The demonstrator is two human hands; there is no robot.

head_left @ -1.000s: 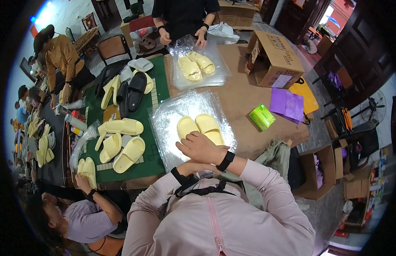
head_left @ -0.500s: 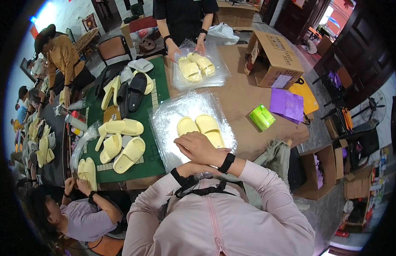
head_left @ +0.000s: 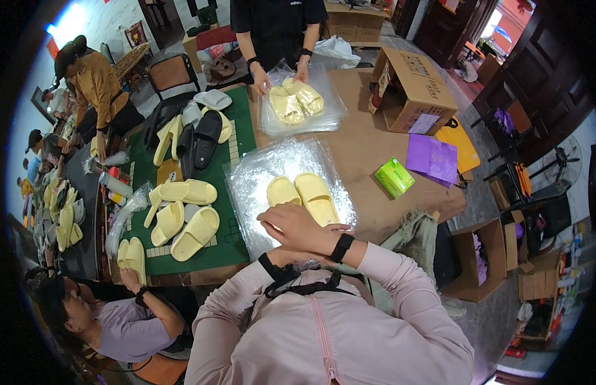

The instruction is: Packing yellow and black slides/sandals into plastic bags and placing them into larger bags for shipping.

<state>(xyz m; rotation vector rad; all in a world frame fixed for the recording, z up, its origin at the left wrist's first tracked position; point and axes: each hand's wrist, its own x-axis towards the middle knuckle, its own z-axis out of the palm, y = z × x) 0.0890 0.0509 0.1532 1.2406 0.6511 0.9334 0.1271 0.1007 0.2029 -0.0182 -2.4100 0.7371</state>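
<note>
My forearms cross at the wrists near the table's front edge. My right hand (head_left: pixel 296 226) lies on top, pointing left, with loosely stretched fingers and nothing held. Beneath it is my left hand (head_left: pixel 286 255), mostly hidden; a few stretched fingertips show beyond my right wrist. Just past my hands, a pair of pale yellow slippers (head_left: pixel 316 196) lies on a stack of clear plastic bags (head_left: pixel 251 173). My right hand covers the near part of the left slipper. Across the table, a person's hands (head_left: pixel 262 83) hold plastic around another yellow pair (head_left: pixel 287 106).
On the green mat (head_left: pixel 233 244) at left lie several yellow slippers (head_left: pixel 195 233) and black slippers (head_left: pixel 207 139). To the right are a green packet (head_left: pixel 395 177), purple paper (head_left: pixel 431 158) and an open cardboard box (head_left: pixel 416 90). A seated person (head_left: pixel 128 321) handles slippers at lower left.
My right hand shifts slightly while my arms stay crossed. Across the table, the person's hands and plastic move a little over the yellow pair. The seated person at left leans and changes hand position.
</note>
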